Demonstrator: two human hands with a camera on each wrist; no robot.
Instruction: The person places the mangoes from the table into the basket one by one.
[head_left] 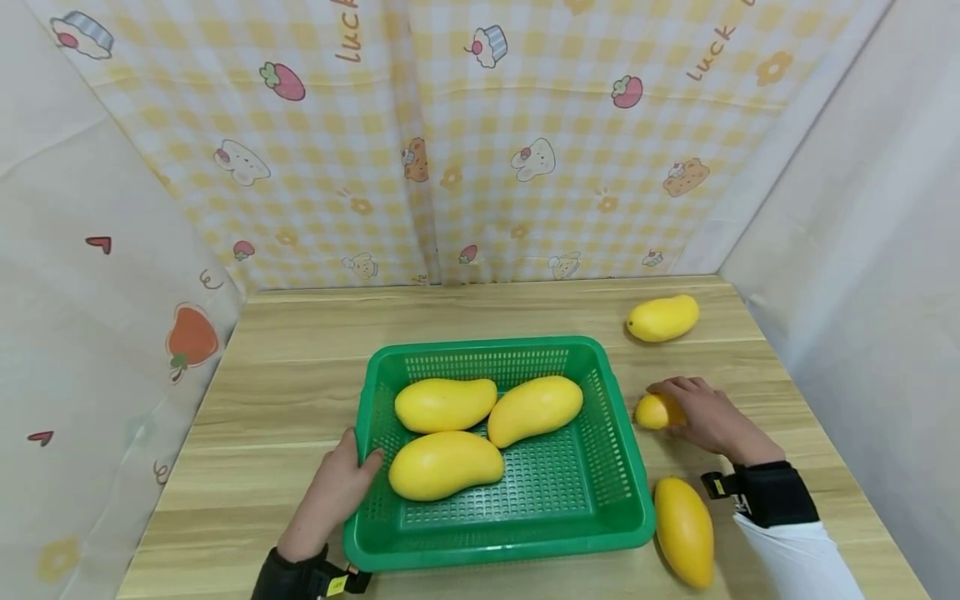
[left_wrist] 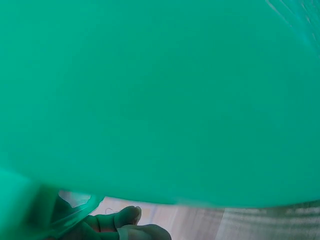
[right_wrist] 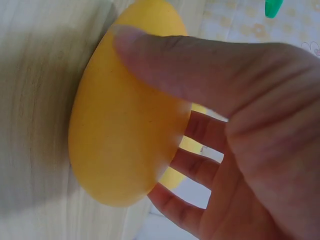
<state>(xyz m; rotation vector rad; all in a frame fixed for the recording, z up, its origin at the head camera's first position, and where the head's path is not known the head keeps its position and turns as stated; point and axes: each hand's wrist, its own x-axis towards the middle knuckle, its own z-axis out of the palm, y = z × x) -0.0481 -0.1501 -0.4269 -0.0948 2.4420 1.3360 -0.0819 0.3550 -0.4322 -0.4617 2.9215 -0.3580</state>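
A green plastic basket [head_left: 525, 550] stands on the table with three yellow mangoes inside: one at the back left [head_left: 446, 405], one at the right [head_left: 535, 410] and one in front [head_left: 446, 466]. My left hand [head_left: 339, 492] grips the basket's left rim, thumb over the edge; in the left wrist view the green wall [left_wrist: 160, 110] hides most of it. To the right of the basket, my right hand [head_left: 708, 418] holds another mango [right_wrist: 120, 120] on the tabletop. In the right wrist view the thumb lies across one side and the fingers reach round the other.
One more mango [head_left: 663, 318] lies at the back right of the wooden table [head_left: 315, 329]. Another mango [head_left: 684, 532] lies close beside the basket's front right corner. A checked curtain [head_left: 480, 167] hangs behind the table, with white cloth [head_left: 862, 208] at the sides.
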